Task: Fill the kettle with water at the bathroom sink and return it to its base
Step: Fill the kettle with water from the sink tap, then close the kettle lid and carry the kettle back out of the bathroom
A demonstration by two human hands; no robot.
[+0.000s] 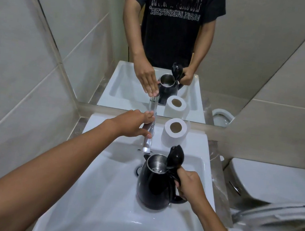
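A black kettle [153,185] with a steel inside stands in the white sink basin [101,201], its lid [177,156] flipped up. My right hand [190,186] grips the kettle's handle. The kettle's mouth sits just under the chrome tap spout [146,145]. A little water glints in the kettle. My left hand [135,122] rests on the tap's lever at the back of the sink, fingers laid over it. The kettle's base is not in view.
A toilet paper roll [174,132] stands on the sink's back ledge right of the tap. A mirror [177,41] behind shows a person's reflection. A toilet with raised lid [274,214] is close on the right. Tiled wall runs along the left.
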